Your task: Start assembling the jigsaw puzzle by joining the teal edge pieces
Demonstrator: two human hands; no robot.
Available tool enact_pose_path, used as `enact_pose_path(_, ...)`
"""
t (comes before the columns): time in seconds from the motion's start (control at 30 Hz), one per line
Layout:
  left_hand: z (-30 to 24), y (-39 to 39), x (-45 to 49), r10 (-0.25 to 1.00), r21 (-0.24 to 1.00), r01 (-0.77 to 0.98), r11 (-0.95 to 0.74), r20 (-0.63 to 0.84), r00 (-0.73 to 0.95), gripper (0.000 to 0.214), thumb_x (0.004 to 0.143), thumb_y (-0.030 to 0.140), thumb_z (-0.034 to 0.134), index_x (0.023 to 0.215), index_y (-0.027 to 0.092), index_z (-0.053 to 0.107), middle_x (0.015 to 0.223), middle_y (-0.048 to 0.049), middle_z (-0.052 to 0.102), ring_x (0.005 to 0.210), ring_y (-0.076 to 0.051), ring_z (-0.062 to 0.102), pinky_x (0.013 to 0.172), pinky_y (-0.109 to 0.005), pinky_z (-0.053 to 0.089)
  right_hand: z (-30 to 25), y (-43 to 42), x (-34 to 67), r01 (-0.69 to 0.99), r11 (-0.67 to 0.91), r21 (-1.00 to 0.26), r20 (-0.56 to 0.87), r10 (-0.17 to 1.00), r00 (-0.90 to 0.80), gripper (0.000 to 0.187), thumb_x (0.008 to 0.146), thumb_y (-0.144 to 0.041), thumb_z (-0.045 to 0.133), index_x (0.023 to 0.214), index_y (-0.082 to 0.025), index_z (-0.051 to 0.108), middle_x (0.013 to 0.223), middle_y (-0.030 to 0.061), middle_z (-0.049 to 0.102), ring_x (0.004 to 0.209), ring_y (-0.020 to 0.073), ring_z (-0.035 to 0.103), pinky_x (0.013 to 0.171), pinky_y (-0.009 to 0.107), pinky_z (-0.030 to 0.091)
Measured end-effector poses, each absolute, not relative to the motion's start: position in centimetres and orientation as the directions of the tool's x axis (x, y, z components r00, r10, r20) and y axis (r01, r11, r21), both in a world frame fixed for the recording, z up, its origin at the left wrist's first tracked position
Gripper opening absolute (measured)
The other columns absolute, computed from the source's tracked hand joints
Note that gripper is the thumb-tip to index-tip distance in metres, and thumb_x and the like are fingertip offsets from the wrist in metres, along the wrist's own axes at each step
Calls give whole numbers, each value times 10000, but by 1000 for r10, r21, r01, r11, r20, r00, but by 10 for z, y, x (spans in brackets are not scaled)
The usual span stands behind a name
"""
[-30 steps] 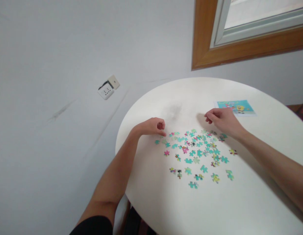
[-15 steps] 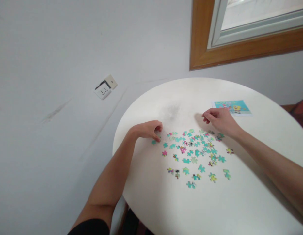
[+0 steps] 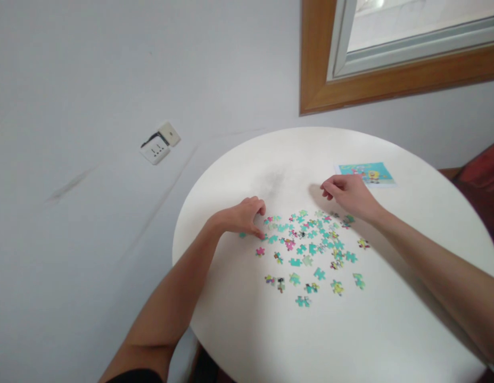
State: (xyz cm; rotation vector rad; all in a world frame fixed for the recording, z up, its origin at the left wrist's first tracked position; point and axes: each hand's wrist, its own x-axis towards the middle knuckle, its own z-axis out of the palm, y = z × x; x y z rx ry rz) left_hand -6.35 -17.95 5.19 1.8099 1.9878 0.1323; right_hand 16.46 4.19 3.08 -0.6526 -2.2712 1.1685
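Observation:
My left hand (image 3: 247, 215) is low over the left edge of a scattered group of jigsaw pieces (image 3: 312, 248). Its thumb and fingers are apart, with the thumb tip at a small teal piece (image 3: 265, 237); whether it touches cannot be told. Another teal piece (image 3: 242, 234) lies under the wrist side of that hand. Beyond the pieces, my right hand (image 3: 345, 192) hovers with its fingers curled together, and no piece shows between the fingertips. It partly covers a printed cartoon picture (image 3: 380, 173). The pieces are mostly teal, some pink or yellow, lying flat.
A round white table (image 3: 287, 340) carries everything, with a grey smudge on its far left part. Behind it stands a pale wall with a socket (image 3: 155, 149) and a wood-framed window (image 3: 314, 74). Something dark red (image 3: 480, 175) is at the right edge.
The view has swung slightly right. My left hand has moved a little right over the pieces, its thumb now at a teal piece. My right hand has hardly moved.

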Motion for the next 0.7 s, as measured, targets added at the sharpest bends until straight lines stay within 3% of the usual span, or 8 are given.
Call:
enact_pose_path(0.2,51,-175,-60,975,414,901,133,-217,-44,520,645,483,835,959,176,556,1040,-77,568,954,-235,529,836,-335,431,27,46,164,165,515,-841,216,600,-771,234,860,-287,528,695,-177,653,667,65,696,591,163,625,580,298,477)
enact_pose_path(0.43,53,-164,-56,994,529,847,55,54,-98,272,909,422,592,1017,183,662,1017,-62,653,818,-170,568,773,-297,454,25,47,164,165,512,-843,214,601,-770,228,861,-288,528,706,-173,650,676,66,702,600,166,633,582,293,479)
enact_pose_path(0.7,50,-157,-38,987,566,823,-56,156,-40,139,903,237,603,893,180,729,884,-47,692,759,-139,593,750,-269,457,25,49,164,176,525,-833,215,599,-771,234,866,-281,516,716,-162,649,681,68,706,595,156,628,581,283,481)
